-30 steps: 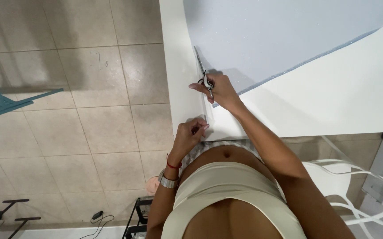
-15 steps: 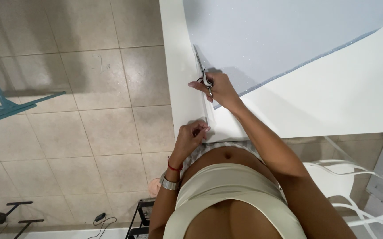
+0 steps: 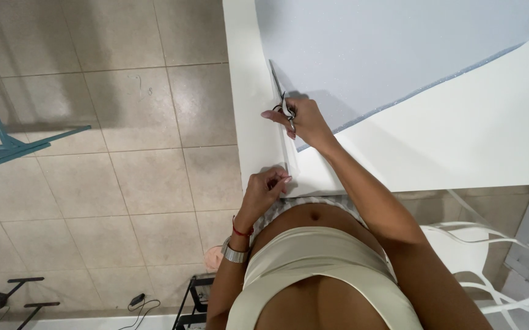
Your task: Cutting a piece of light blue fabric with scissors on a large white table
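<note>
My right hand (image 3: 306, 122) was closed through the handles of the scissors (image 3: 281, 98), whose blades ran along the left edge of the pale sheet (image 3: 386, 55) on the white desk (image 3: 460, 140). My left hand (image 3: 265, 186) pinched the cut strip (image 3: 291, 153) at the near desk edge. I judged that keeping the strip taut would hold the cut straight. Left of the desk lay open tiled floor (image 3: 124, 183); a white chair (image 3: 490, 256) stood to my right.

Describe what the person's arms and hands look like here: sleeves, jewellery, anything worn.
Both arms are bare, with no sleeves and no gloves. The left hand has a thin red cord bracelet at the wrist and below it a wide silver metal band, perhaps a watch. The right hand and its forearm show nothing worn. The nails look long and pale.
</note>
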